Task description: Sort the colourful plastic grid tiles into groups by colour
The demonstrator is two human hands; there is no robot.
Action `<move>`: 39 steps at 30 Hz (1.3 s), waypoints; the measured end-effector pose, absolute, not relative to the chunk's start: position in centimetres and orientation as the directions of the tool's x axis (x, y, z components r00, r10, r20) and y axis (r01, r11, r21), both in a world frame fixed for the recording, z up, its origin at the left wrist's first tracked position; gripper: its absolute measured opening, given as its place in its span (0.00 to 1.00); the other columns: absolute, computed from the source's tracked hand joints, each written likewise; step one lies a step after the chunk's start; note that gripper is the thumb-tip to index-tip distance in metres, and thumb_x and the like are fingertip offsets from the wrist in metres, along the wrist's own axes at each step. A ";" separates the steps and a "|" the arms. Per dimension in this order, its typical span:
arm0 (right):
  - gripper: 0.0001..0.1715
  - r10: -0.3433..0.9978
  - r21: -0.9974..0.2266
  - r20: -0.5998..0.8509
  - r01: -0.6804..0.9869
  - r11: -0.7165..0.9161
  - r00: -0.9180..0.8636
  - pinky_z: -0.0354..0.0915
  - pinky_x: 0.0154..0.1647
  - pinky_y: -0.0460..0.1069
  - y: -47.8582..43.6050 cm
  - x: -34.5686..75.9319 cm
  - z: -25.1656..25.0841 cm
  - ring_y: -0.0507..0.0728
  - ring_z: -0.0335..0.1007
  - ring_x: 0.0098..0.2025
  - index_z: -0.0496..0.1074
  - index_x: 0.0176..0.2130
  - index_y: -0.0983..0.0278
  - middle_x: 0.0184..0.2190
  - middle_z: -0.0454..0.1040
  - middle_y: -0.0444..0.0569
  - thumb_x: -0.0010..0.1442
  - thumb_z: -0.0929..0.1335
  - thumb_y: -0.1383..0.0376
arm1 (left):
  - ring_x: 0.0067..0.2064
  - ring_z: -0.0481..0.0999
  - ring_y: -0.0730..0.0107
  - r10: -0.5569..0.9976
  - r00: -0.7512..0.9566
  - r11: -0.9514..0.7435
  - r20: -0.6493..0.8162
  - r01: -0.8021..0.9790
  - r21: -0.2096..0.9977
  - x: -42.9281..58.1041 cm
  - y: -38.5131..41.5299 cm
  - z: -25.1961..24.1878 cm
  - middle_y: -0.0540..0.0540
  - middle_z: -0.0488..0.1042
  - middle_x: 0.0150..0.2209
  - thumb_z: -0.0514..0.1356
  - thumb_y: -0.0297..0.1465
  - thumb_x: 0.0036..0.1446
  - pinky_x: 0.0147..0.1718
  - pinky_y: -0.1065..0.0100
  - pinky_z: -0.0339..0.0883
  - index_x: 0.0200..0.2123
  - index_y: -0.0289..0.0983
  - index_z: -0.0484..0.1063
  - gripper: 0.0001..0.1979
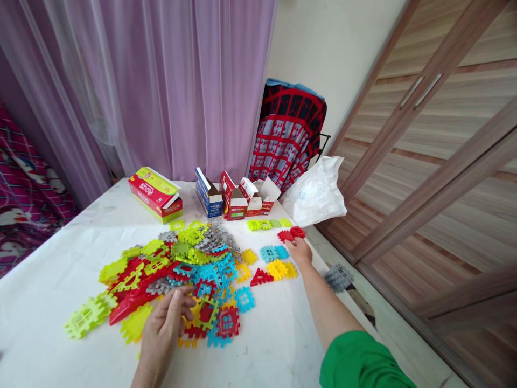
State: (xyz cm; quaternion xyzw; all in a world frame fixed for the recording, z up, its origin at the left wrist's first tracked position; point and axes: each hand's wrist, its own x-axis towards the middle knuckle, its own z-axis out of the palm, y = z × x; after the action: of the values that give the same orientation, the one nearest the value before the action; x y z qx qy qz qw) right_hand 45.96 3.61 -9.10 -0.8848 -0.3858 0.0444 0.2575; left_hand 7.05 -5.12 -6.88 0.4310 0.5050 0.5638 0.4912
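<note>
My right hand (pixel 301 250) reaches to the right side of the table, its fingers closed on a red interlocking plastic tile (pixel 285 236). Another red tile (pixel 298 231) lies against it. Over the near edge of a mixed pile of interlocking tiles (pixel 214 269) hovers my left hand (pixel 166 318); its fingers are loosely bent and apart, and I see nothing in them. Blue tiles (pixel 270 253), yellow tiles (pixel 278 269) and a red triangle piece (pixel 261 277) lie nearer to me than my right hand. Beyond them runs a row of lime-green tiles (pixel 264 224).
Along the back of the white-covered table (pixel 72 269) stand a red-and-green box (pixel 155 194), a blue box (pixel 208 195) and several open red and white boxes (pixel 233 199). A white plastic bag (pixel 315 194) sits at the back right corner. Grey tiles (pixel 339 277) lie at the right edge.
</note>
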 end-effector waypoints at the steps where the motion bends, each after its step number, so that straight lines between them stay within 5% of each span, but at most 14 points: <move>1: 0.22 0.706 -0.487 0.115 0.659 -0.573 0.699 0.63 0.38 0.49 3.7 46.0 -9.2 0.61 0.74 0.43 0.74 0.46 0.63 0.41 0.79 0.50 0.56 0.67 0.54 | 0.21 0.69 0.72 0.989 -0.149 -0.004 -0.014 -0.119 0.993 7.1 -5.2 -6.8 0.46 0.76 0.27 0.60 0.54 0.49 0.13 0.74 0.57 0.36 0.36 0.76 0.26; 39: 0.17 0.731 -0.500 0.101 0.670 -0.549 0.675 0.65 0.37 0.50 3.8 46.9 -10.2 0.60 0.74 0.38 0.74 0.40 0.63 0.35 0.78 0.50 0.53 0.69 0.55 | 0.24 0.74 0.67 0.986 -0.163 0.023 -0.043 -0.121 0.992 7.0 -5.2 -6.1 0.46 0.76 0.27 0.60 0.54 0.49 0.14 0.72 0.62 0.36 0.35 0.75 0.27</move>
State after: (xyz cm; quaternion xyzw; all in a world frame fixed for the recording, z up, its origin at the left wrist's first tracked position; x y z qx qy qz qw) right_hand 46.90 3.76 -10.19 -0.8781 -0.3989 0.0594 0.2576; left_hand 7.02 -5.25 -6.08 0.4178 0.5176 0.5601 0.4938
